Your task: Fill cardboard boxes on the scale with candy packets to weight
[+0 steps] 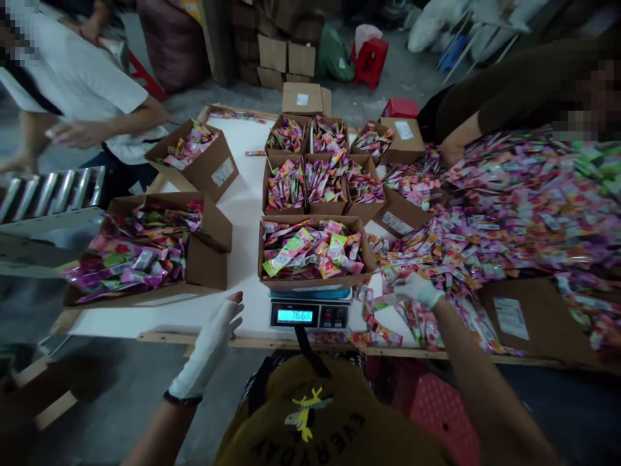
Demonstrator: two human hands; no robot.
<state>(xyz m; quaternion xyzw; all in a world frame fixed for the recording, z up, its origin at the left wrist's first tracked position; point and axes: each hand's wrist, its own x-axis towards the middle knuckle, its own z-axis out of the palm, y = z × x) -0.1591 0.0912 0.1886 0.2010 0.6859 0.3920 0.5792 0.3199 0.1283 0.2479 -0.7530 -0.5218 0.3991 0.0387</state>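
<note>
A cardboard box full of colourful candy packets stands on a digital scale with a lit display at the table's near edge. My left hand, in a white glove, hovers flat and empty just left of the scale. Gloved too, my right hand reaches into the big heap of loose packets right of the scale; its fingers are closed around a few packets.
Several filled boxes stand behind the scale, and two larger ones at left. A white table carries everything. One person in white stands at far left, another's arm reaches in at right. A red stool is behind.
</note>
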